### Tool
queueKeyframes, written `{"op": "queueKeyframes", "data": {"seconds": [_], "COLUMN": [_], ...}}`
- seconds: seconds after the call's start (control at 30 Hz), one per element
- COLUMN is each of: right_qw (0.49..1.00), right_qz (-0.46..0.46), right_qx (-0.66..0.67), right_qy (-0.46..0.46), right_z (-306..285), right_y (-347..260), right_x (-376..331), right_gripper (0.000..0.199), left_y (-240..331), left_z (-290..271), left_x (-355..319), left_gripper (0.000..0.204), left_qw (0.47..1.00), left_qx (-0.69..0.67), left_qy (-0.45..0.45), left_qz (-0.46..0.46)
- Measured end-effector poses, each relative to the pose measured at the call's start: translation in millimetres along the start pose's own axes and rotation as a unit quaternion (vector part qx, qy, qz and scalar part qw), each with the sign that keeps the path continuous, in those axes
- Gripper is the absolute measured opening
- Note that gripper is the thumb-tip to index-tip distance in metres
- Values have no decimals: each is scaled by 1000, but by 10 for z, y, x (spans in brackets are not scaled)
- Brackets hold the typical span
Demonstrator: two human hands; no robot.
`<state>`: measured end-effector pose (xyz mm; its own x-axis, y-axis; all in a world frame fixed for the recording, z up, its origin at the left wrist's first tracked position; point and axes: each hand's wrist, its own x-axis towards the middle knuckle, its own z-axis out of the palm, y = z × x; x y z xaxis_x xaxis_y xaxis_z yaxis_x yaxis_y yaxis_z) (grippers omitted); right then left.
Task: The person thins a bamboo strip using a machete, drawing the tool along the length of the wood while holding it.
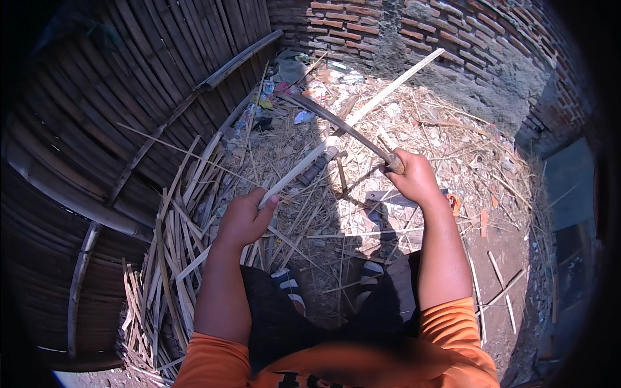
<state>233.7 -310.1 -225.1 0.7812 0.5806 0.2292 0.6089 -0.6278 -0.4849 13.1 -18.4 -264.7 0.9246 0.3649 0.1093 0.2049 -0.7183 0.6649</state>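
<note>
My left hand [247,216] is closed round the near end of a long pale bamboo strip [396,84], which slants up and right toward the brick wall. My right hand [414,176] grips the wooden handle of a machete [352,132]. Its long dark blade points up and left and crosses the strip near the middle of the view; whether the two touch I cannot tell. Below the crossing, a short dark piece of wood [317,169] lies on the littered ground.
Split bamboo strips [169,275] are heaped at left beside a slatted bamboo wall [84,116]. A brick wall [466,39] curves round the back. Shavings and scraps [446,129] cover the ground. Loose sticks [498,278] lie at right. My feet in striped footwear [288,284] are below.
</note>
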Motion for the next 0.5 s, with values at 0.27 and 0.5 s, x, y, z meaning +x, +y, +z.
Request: {"op": "queueKeyframes", "data": {"seconds": [0.27, 0.5], "right_qw": [983, 993], "right_qz": [-157, 70], "right_qx": [-67, 73], "right_qy": [-69, 63], "right_z": [463, 120], "right_y": [-461, 171], "right_x": [-116, 63], "right_gripper": [24, 30], "left_y": [17, 31], "left_z": [69, 32], "left_x": [52, 27], "left_gripper": [44, 46], "left_qw": [999, 1000], "left_qx": [3, 6], "left_qy": [32, -13], "left_qz": [37, 10]}}
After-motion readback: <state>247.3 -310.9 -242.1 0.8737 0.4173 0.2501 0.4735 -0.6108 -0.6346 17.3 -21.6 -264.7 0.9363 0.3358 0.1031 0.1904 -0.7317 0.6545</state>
